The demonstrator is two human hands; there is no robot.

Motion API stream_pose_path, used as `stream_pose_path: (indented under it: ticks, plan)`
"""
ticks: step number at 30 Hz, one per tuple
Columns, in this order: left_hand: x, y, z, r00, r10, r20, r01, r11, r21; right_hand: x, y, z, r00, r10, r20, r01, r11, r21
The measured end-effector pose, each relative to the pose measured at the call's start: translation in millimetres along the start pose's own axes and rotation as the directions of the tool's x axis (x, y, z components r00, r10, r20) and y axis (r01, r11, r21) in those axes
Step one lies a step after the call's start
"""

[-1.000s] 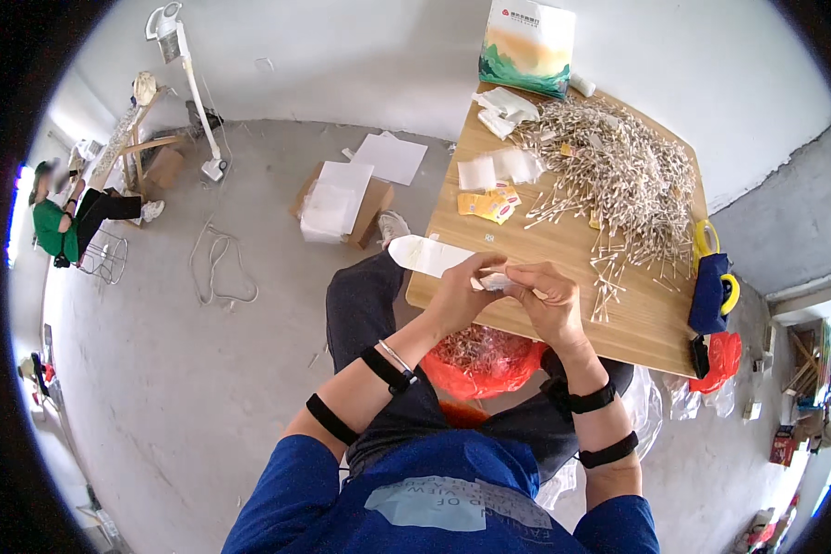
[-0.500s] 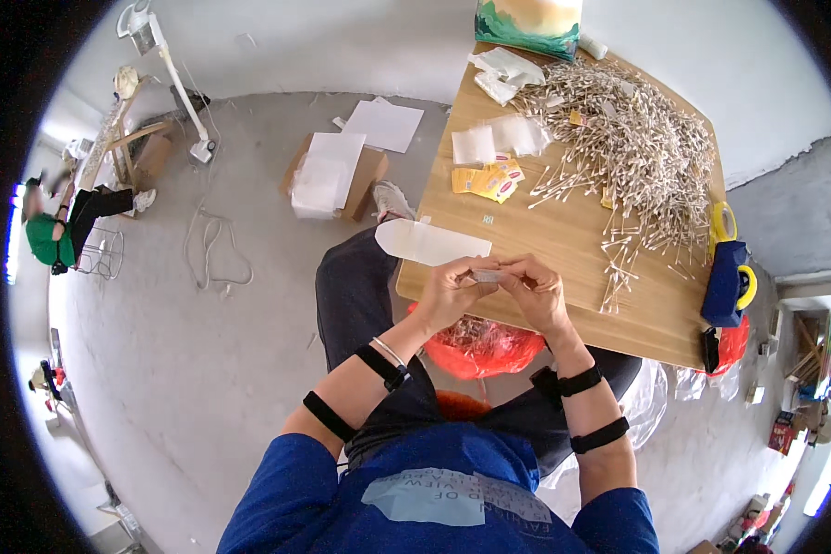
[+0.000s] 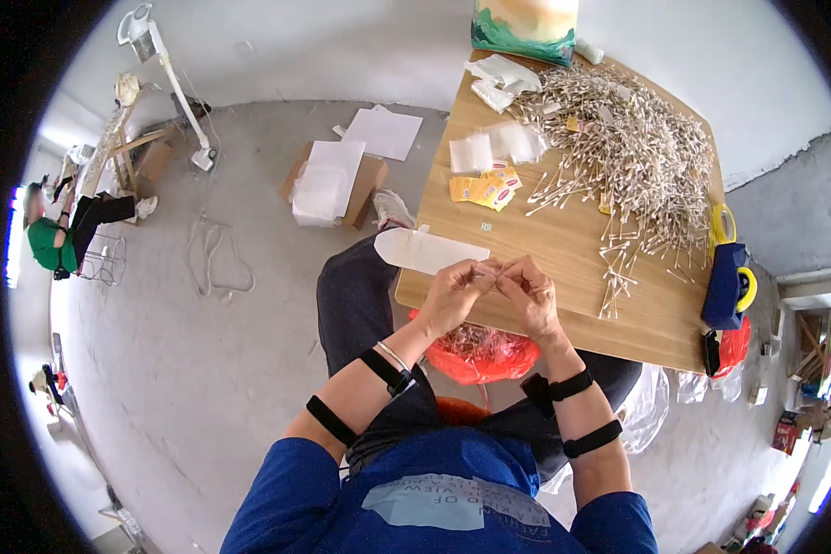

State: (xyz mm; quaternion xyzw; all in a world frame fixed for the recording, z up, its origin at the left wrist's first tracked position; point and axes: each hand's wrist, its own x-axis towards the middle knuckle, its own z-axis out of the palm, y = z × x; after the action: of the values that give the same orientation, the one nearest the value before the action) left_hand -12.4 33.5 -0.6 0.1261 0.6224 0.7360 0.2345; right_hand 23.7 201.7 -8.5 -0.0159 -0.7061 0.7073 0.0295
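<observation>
My left hand (image 3: 454, 294) and my right hand (image 3: 529, 288) meet fingertip to fingertip over the near edge of a wooden table (image 3: 563, 242). Both pinch a small clear plastic packet (image 3: 489, 271) that is mostly hidden by the fingers. A long translucent plastic sleeve (image 3: 427, 250) lies on the table corner just left of my left hand. A big heap of cotton swabs (image 3: 630, 148) covers the far half of the table, with loose swabs (image 3: 614, 282) trailing toward my right hand.
Yellow packets (image 3: 483, 191) and white pads (image 3: 494, 148) lie mid-table; a green-and-cream bag (image 3: 524, 28) stands at the far edge. A blue-and-yellow tape dispenser (image 3: 728, 277) sits at the right edge. A red bag (image 3: 480, 351) rests in my lap. A cardboard box (image 3: 332, 183), papers and a seated person (image 3: 51, 242) are to the left.
My hands stay together at the table's near edge, fingers shifting slightly on the small packet. The view has tilted a little, so the table sits lower in the picture.
</observation>
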Motion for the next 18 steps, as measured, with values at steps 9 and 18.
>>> stream_pose_path:
  ticks: [9, 18]
  plan:
    - [-1, -7, -1, 0.999, 0.036, -0.023, -0.037, 0.999, -0.035, -1, -1, 6, 0.990, 0.142, 0.016, -0.142, 0.989, 0.028]
    - [-2, -9, -4, 0.995, 0.079, 0.056, -0.076, 0.996, -0.048, 0, 11, 0, 0.995, 0.003, 0.104, -0.028, 0.972, 0.234]
